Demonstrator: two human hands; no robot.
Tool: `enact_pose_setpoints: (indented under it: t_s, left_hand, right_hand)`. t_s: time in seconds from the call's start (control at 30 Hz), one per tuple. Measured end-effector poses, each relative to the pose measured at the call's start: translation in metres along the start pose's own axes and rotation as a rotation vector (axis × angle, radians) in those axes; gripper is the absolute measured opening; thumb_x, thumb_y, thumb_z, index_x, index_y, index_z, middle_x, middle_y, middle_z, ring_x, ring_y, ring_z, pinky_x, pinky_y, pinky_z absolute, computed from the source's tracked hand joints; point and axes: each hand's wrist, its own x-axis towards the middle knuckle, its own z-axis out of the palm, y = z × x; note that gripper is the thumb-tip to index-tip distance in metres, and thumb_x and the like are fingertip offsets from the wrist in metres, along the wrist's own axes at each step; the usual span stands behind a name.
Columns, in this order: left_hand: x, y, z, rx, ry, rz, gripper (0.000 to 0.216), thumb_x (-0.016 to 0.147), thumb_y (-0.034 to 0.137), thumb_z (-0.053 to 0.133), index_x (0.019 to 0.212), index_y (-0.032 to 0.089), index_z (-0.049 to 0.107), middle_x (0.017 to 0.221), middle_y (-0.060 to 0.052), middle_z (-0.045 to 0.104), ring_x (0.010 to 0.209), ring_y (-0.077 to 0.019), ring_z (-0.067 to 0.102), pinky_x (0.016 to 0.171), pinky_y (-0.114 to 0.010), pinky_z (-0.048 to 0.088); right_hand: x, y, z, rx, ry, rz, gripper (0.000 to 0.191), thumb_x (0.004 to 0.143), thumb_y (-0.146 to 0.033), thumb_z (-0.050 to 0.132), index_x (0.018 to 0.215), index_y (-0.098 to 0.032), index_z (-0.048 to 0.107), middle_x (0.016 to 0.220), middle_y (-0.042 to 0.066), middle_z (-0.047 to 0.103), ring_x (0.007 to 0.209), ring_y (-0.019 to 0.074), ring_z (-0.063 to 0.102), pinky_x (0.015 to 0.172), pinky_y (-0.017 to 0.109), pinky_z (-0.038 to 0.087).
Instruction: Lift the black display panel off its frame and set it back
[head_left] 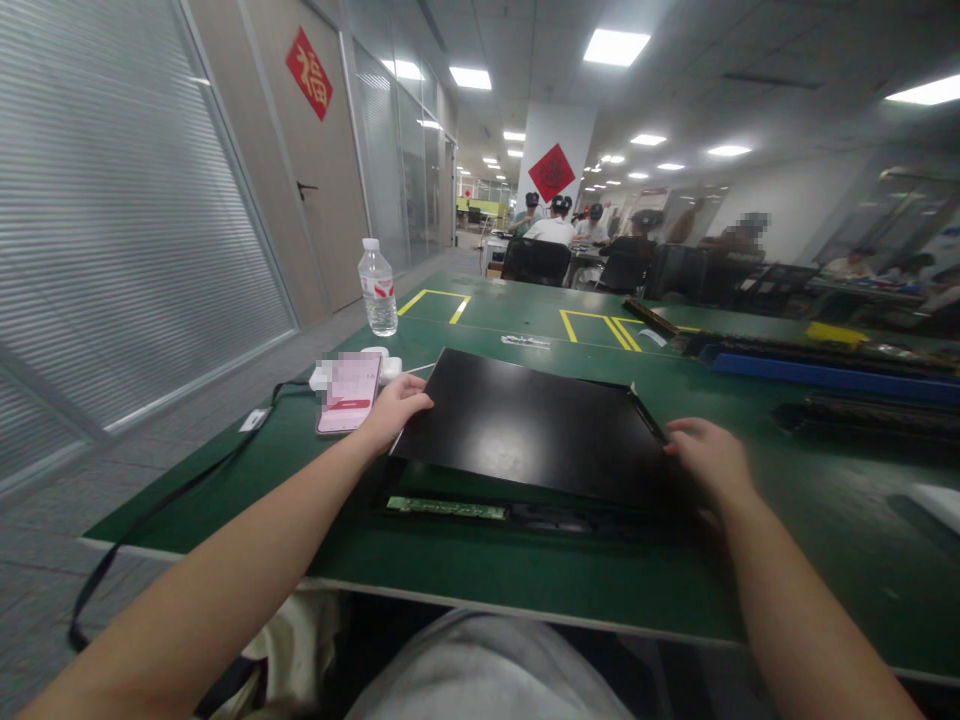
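— What slips out of frame?
— Both the left forearm and the right forearm are cropped at the bottom; a white object is sliced by the right edge.
— And the black panel?
— Its underside stays out of sight.
— Anything unreadable?
— Pixelation masks part of a phone's screen; print on the bottle's label is too small.

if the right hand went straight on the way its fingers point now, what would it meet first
Most likely the black panel, at its right edge; the right hand's fingertips appear right at that edge, though exact contact is unclear.
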Motion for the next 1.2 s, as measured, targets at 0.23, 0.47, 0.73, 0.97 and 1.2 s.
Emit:
enact_pose_setpoints:
  t_s: [0.23,0.47,0.73,0.97,1.2]
  left_hand:
    - [0.0010,-0.0031,-0.0010,0.041,0.003,0.022,0.038,0.052,0.027,0.072,0.084,0.019,0.054,0.062,0.004,0.064,0.056,-0.0157,0.059,0.055,-0.026,0.041]
    - [-0.0009,-0.0009,0.0005,-0.021,-0.004,-0.041,0.043,0.052,0.024,0.072,0.090,0.019,0.053,0.062,0.004,0.065,0.053,-0.0162,0.060,0.054,-0.027,0.044]
    - [0.0006,-0.0016,0.0008,-0.108,-0.025,-0.123,0.046,0.052,0.019,0.069,0.096,0.018,0.055,0.064,0.001,0.066,0.054,-0.0185,0.062,0.053,-0.029,0.048]
    - [0.0001,-0.0007,0.0017,-0.147,-0.057,-0.137,0.047,0.054,0.015,0.069,0.099,0.017,0.058,0.066,0.001,0.069,0.056,-0.0184,0.065,0.056,-0.029,0.051]
    - [-0.0005,0.0003,0.0021,-0.148,-0.082,-0.130,0.050,0.053,0.014,0.069,0.102,0.016,0.060,0.066,0.000,0.069,0.058,-0.0196,0.066,0.057,-0.030,0.052]
  right_hand:
    - [-0.0012,-0.0002,-0.0007,0.000,-0.002,-0.001,0.034,0.071,-0.027,0.053,0.098,-0.021,0.073,0.074,0.004,0.073,0.074,0.0223,0.064,0.064,0.032,0.043]
    - [-0.0035,-0.0029,-0.0029,-0.016,-0.016,-0.009,0.031,0.073,-0.027,0.053,0.096,-0.022,0.073,0.074,0.003,0.073,0.075,0.0217,0.065,0.067,0.031,0.044]
    - [-0.0004,0.0019,-0.0003,0.022,-0.025,-0.027,0.031,0.073,-0.027,0.054,0.096,-0.020,0.073,0.074,0.004,0.073,0.062,0.0191,0.064,0.063,0.031,0.046]
    - [-0.0044,-0.0021,-0.0016,0.057,-0.027,-0.003,0.031,0.073,-0.028,0.053,0.095,-0.018,0.073,0.072,0.005,0.073,0.053,0.0172,0.061,0.059,0.030,0.046]
    - [-0.0048,-0.0021,-0.0019,0.073,-0.043,0.025,0.030,0.075,-0.028,0.054,0.097,-0.018,0.072,0.074,0.005,0.074,0.054,0.0166,0.062,0.059,0.029,0.046]
